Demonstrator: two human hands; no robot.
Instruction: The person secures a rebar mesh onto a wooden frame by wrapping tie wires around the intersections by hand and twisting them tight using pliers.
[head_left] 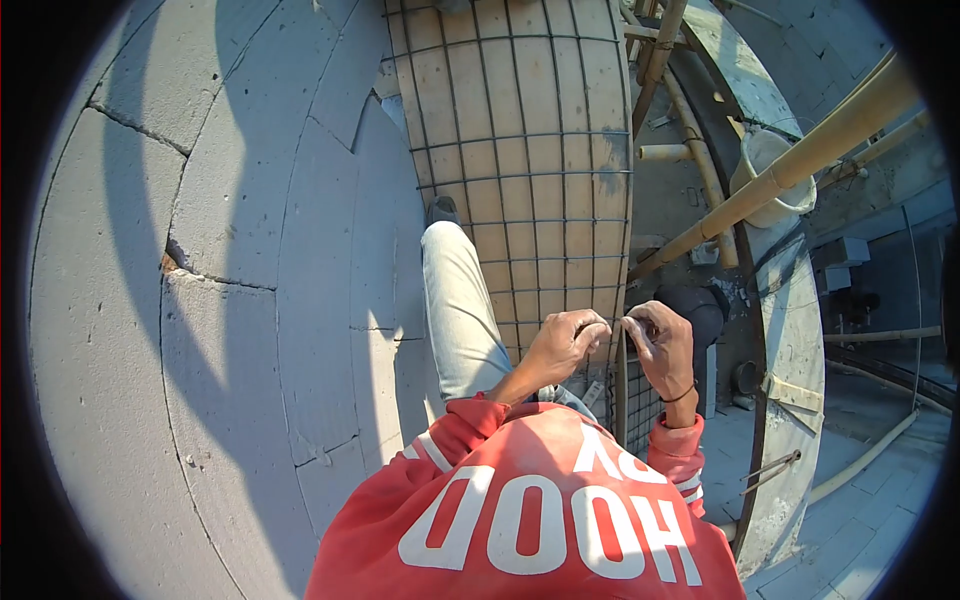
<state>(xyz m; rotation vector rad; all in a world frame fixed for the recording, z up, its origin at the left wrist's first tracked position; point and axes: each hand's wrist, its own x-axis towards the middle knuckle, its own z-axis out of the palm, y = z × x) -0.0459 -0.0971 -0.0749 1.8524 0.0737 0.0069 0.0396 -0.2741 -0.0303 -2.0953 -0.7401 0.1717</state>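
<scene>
Hovering by the steel mesh (562,133), likely stiff and best held by its bars, the left hand (562,346) and right hand (667,350) are pinching just apart, contents unclear

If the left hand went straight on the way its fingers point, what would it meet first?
Probably the fingertips of the right hand: the left hand points toward them across a narrow gap. Depth is unclear, and any thin item between is too small to tell.
</scene>
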